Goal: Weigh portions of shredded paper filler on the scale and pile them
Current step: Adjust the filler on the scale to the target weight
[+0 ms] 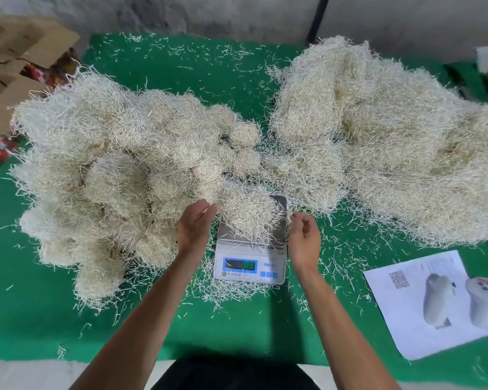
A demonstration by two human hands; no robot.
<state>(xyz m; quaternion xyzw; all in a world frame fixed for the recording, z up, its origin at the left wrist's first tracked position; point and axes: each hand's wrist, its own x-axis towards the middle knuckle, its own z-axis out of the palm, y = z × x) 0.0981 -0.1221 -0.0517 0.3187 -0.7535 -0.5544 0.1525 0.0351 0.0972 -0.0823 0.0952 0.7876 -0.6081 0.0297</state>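
While your hands flank the small white digital scale with a steel platter [250,249] at frame centre, a loose tuft of pale straw-coloured shredded paper filler [251,211] sits on the platter. Left hand [193,225] apart from right hand [304,237]; both relaxed, fingers loosely curved, holding nothing, left fingertips just touching the tuft's edge.

Risks, as judged from here:
- The tuft overhangs the platter on its upper left side and appears to touch the big heap of rounded filler wads [119,175] filling the left of the frame. Any strands resting on that heap would carry weight and falsify the reading.
- Your left fingertips against the tuft could do the same; lift off before reading.
- The lit blue display [240,264] is blurred; digits cannot be read reliably.
- Stray shreds litter the green felt-covered surface [237,327] around the scale's base; drift under the platter edge could bind it.
- The large unsorted mound of filler [392,142] at right lies near the scale; a careless grab may drag strands across.
- The white printed sheet [434,302] at lower right sits well apart, no concern.
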